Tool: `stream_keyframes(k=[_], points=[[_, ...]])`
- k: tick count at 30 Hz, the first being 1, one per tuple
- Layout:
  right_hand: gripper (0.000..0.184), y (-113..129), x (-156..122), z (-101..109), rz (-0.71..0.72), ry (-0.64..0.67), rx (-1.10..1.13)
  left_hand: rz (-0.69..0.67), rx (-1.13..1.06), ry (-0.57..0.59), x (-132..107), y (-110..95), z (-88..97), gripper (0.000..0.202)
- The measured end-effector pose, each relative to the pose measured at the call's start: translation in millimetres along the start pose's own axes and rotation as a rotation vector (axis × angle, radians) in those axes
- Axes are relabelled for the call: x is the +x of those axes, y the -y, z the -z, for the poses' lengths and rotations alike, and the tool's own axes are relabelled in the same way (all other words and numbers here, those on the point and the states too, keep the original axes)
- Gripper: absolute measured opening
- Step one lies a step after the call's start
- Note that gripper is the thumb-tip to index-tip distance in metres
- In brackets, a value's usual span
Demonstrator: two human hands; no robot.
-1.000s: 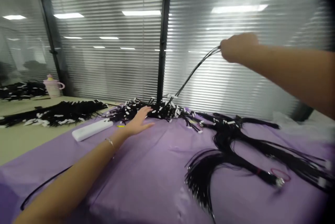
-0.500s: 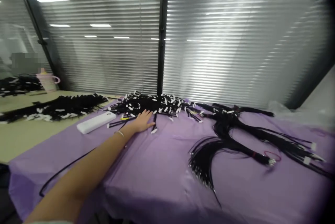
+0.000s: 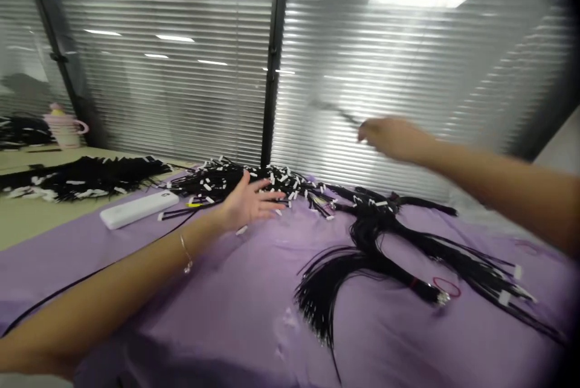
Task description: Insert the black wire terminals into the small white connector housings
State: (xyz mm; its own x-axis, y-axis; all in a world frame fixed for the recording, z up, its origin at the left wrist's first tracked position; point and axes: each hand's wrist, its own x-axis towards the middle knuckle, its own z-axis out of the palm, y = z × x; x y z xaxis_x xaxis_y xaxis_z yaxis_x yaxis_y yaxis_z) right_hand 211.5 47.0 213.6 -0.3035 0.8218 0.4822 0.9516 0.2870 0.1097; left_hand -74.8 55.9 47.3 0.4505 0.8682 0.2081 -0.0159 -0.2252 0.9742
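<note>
My left hand (image 3: 251,202) is open, fingers spread, just in front of a heap of black cables (image 3: 217,179) with white connectors. Whether it touches the cables or the cloth below, I cannot tell. Raised above the table at the right, my right hand (image 3: 394,137) is closed on one end of a thin black cable (image 3: 347,116). Motion blurs this cable, and its far end points left in front of the blinds. A thick black wire bundle (image 3: 367,261) with bare metal-tipped ends lies on the purple cloth (image 3: 217,297).
A white oblong device (image 3: 138,210) lies left of my left hand. More black cables (image 3: 90,176) rest on the pale table (image 3: 27,225). A pink-handled cup (image 3: 66,131) stands behind them. A red band (image 3: 446,287) lies by the bundle's end. Window blinds (image 3: 181,92) rise behind.
My right hand has come into view from the right with a thin cable. My left hand has turned, fingers spread to the right. The view has shifted a little to the right.
</note>
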Motion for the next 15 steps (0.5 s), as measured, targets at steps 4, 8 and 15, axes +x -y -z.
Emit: stream_keyframes(k=[4,8,15], points=[[0.03,57.6,-58.2,-61.7,0.366,0.189,0.032,0.156,-0.761,-0.159,-7.9,-8.0,-33.8,0.059],[0.035,44.4,-93.1,-88.9,0.532,0.192,-0.047,0.156,-0.756,-0.366,-10.1,-3.8,-30.6,0.014],[0.024,-53.0,-84.3,-85.4,0.549,-0.069,0.145,0.24,-0.696,-0.364,-11.4,1.9,-43.6,0.005]])
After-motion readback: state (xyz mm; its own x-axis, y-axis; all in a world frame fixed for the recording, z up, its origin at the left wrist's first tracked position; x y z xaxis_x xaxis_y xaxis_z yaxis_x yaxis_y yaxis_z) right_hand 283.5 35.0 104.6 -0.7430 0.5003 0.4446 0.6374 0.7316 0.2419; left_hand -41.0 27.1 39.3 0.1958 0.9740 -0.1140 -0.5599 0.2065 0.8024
